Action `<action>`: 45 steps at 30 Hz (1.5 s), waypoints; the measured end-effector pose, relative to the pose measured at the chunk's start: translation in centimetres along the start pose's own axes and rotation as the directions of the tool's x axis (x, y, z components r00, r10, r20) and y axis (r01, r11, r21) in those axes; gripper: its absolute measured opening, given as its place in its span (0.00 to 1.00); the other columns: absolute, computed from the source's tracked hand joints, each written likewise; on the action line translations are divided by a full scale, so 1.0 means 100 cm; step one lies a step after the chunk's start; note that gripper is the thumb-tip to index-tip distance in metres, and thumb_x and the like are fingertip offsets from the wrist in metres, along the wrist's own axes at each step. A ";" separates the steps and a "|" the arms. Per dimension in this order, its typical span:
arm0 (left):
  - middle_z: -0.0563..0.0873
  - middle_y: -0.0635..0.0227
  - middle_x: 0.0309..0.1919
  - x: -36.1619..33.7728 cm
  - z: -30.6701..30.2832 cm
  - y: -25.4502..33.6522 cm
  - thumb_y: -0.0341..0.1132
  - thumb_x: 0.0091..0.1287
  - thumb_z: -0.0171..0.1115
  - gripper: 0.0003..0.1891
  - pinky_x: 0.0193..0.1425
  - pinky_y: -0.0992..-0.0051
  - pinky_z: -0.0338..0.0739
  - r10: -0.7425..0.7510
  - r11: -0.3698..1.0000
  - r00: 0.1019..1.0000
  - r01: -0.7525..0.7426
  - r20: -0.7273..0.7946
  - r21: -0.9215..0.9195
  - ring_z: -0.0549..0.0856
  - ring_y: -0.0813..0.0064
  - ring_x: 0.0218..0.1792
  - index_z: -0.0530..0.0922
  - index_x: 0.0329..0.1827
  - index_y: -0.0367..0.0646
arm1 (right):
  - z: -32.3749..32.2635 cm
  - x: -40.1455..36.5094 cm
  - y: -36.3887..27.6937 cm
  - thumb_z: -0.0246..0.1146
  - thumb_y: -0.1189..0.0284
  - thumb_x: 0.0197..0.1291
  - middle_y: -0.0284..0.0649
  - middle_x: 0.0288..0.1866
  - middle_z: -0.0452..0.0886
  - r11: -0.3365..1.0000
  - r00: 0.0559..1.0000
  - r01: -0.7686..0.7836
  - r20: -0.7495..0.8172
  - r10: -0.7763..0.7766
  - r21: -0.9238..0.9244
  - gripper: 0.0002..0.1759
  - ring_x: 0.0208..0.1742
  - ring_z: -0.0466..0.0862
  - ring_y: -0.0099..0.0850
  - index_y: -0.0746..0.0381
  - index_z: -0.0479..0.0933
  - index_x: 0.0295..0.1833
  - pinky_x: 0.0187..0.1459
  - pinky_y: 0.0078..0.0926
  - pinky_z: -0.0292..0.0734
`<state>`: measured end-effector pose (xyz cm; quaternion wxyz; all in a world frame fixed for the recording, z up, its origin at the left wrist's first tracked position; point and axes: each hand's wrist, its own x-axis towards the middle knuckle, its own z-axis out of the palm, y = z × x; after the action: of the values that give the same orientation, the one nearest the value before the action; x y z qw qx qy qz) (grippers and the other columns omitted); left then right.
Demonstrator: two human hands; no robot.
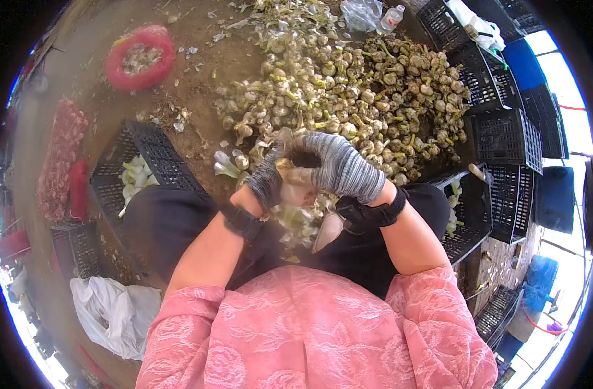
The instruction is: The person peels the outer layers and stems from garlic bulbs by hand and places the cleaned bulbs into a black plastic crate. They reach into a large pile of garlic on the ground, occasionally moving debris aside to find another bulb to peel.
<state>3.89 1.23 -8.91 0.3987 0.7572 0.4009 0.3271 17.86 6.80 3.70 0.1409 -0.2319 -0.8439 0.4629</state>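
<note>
Both my hands wear grey knitted gloves and meet over one garlic bulb (295,181) in front of my lap. My left hand (265,181) cups the bulb from the left. My right hand (340,168) closes over its top and right side, hiding most of it. Peeled skins and stalk pieces (299,223) lie between my knees under the hands. A big heap of unpeeled garlic bulbs (355,97) spreads on the ground just beyond my hands.
A black plastic crate (141,168) with peeled pieces stands at my left knee. More black crates (504,139) line the right side. A red mesh sack (141,57) lies far left, a white bag (111,311) near left, and a plastic bottle (390,18) at the top.
</note>
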 end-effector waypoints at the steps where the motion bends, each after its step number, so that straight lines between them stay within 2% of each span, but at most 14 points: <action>1: 0.77 0.67 0.44 0.001 -0.003 -0.002 0.53 0.60 0.48 0.23 0.56 0.63 0.66 0.146 0.967 0.989 -0.136 -0.029 0.217 0.75 0.69 0.46 0.71 0.49 0.45 | 0.002 0.000 0.006 0.65 0.67 0.49 0.41 0.38 0.78 0.967 0.995 -0.100 0.032 0.096 0.234 0.20 0.39 0.77 0.29 0.65 0.74 0.46 0.43 0.24 0.71; 3: 0.77 0.66 0.43 0.003 -0.007 0.001 0.53 0.62 0.47 0.23 0.55 0.65 0.68 0.292 0.867 0.956 -0.252 -0.029 0.430 0.75 0.69 0.46 0.71 0.51 0.45 | 0.004 -0.001 0.016 0.64 0.67 0.50 0.38 0.37 0.79 0.872 0.981 -0.195 0.087 0.175 0.448 0.18 0.39 0.76 0.25 0.65 0.74 0.45 0.43 0.22 0.71; 4: 0.77 0.66 0.42 0.007 -0.011 0.012 0.56 0.59 0.50 0.26 0.50 0.69 0.70 0.055 0.969 0.983 -0.094 -0.173 -0.229 0.75 0.72 0.44 0.70 0.51 0.45 | 0.002 -0.001 0.022 0.64 0.68 0.50 0.36 0.37 0.78 0.810 0.972 -0.186 -0.019 0.236 0.556 0.17 0.38 0.76 0.23 0.65 0.74 0.44 0.42 0.21 0.71; 6: 0.77 0.65 0.38 0.012 -0.019 0.035 0.62 0.55 0.55 0.31 0.41 0.76 0.73 -0.396 -0.054 0.915 0.059 0.076 -0.997 0.76 0.76 0.39 0.70 0.51 0.45 | -0.003 0.003 0.018 0.65 0.68 0.49 0.37 0.33 0.78 0.732 0.883 -0.216 -0.191 0.429 0.647 0.18 0.33 0.76 0.24 0.69 0.73 0.41 0.38 0.21 0.73; 9: 0.77 0.70 0.33 0.011 -0.037 0.060 0.56 0.52 0.63 0.29 0.38 0.78 0.74 -0.521 0.521 0.854 0.323 0.006 -0.790 0.77 0.77 0.33 0.71 0.50 0.44 | -0.002 0.002 0.028 0.65 0.69 0.49 0.38 0.34 0.78 0.760 0.792 -0.288 -0.301 0.531 0.583 0.17 0.34 0.76 0.24 0.69 0.73 0.41 0.37 0.20 0.72; 10: 0.79 0.64 0.41 0.012 -0.034 0.066 0.35 0.59 0.59 0.20 0.42 0.79 0.77 -0.596 0.521 0.802 0.408 0.022 -0.750 0.80 0.76 0.38 0.67 0.53 0.38 | 0.000 0.002 0.025 0.64 0.69 0.50 0.39 0.34 0.78 0.769 0.797 -0.327 -0.277 0.537 0.550 0.17 0.34 0.76 0.23 0.69 0.73 0.41 0.37 0.20 0.72; 15: 0.80 0.72 0.35 0.014 -0.022 0.048 0.44 0.51 0.67 0.23 0.43 0.78 0.74 -0.452 0.517 0.892 0.285 0.025 -0.807 0.78 0.78 0.37 0.73 0.46 0.42 | 0.008 0.004 0.022 0.61 0.70 0.53 0.38 0.35 0.78 0.663 0.867 -0.200 -0.185 0.463 0.721 0.14 0.34 0.76 0.23 0.70 0.73 0.42 0.36 0.20 0.72; 17: 0.80 0.70 0.39 0.016 -0.024 0.056 0.39 0.50 0.67 0.22 0.45 0.79 0.74 -0.385 0.921 0.923 0.385 -0.008 0.067 0.78 0.79 0.40 0.73 0.47 0.43 | 0.009 0.005 0.020 0.59 0.70 0.56 0.37 0.37 0.78 0.643 0.861 -0.209 -0.173 0.478 0.737 0.14 0.35 0.76 0.21 0.69 0.73 0.43 0.35 0.19 0.73; 28: 0.78 0.70 0.39 0.018 -0.010 0.060 0.38 0.55 0.66 0.28 0.42 0.78 0.73 -0.586 0.410 0.784 0.072 -0.202 -0.909 0.76 0.79 0.40 0.63 0.56 0.40 | 0.016 0.015 0.031 0.58 0.66 0.58 0.31 0.30 0.76 0.468 0.736 -0.037 -0.292 0.610 0.883 0.11 0.30 0.76 0.20 0.61 0.74 0.41 0.29 0.17 0.74; 31: 0.78 0.64 0.45 0.017 -0.013 0.062 0.43 0.63 0.56 0.23 0.47 0.76 0.72 -0.455 0.828 0.729 0.136 -0.511 -0.544 0.77 0.76 0.43 0.66 0.53 0.35 | 0.036 0.019 0.028 0.58 0.67 0.57 0.31 0.30 0.76 0.388 0.708 0.076 -0.324 0.628 0.919 0.07 0.28 0.76 0.21 0.59 0.72 0.37 0.26 0.17 0.73; 35: 0.79 0.53 0.36 0.011 -0.029 0.074 0.50 0.63 0.52 0.24 0.39 0.69 0.74 -0.431 0.899 0.665 0.371 -0.610 -0.232 0.80 0.60 0.33 0.67 0.49 0.36 | 0.052 0.026 0.005 0.57 0.68 0.58 0.39 0.40 0.76 0.324 0.613 0.146 -0.343 0.712 0.935 0.15 0.36 0.78 0.26 0.65 0.68 0.47 0.29 0.19 0.75; 36: 0.80 0.51 0.34 0.008 -0.036 0.069 0.49 0.66 0.44 0.22 0.39 0.66 0.74 -0.012 0.825 0.798 0.349 -0.603 0.445 0.80 0.54 0.35 0.70 0.46 0.36 | 0.053 0.028 0.001 0.56 0.67 0.58 0.39 0.40 0.76 0.289 0.549 0.138 -0.316 0.774 0.947 0.15 0.38 0.79 0.26 0.64 0.68 0.47 0.28 0.19 0.76; 39: 0.80 0.52 0.30 0.006 -0.042 0.077 0.45 0.68 0.41 0.19 0.36 0.64 0.73 -0.211 0.948 0.642 0.317 -0.737 0.004 0.80 0.55 0.34 0.73 0.42 0.37 | 0.051 0.028 0.007 0.55 0.65 0.59 0.40 0.41 0.77 0.070 0.724 0.147 -0.155 0.672 0.987 0.15 0.39 0.79 0.28 0.62 0.69 0.48 0.29 0.19 0.78; 45: 0.79 0.60 0.25 0.009 -0.043 0.073 0.38 0.66 0.48 0.12 0.34 0.73 0.72 -0.297 0.955 0.465 0.159 -0.834 -0.251 0.77 0.68 0.27 0.73 0.41 0.37 | 0.038 0.042 -0.016 0.52 0.66 0.62 0.37 0.37 0.78 0.202 0.664 0.169 -0.263 0.700 0.965 0.11 0.36 0.79 0.28 0.62 0.72 0.42 0.34 0.25 0.77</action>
<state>3.28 0.83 -0.42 0.2357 0.4015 0.6196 0.6319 12.18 5.55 3.11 0.4515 -0.4048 -0.2047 0.7684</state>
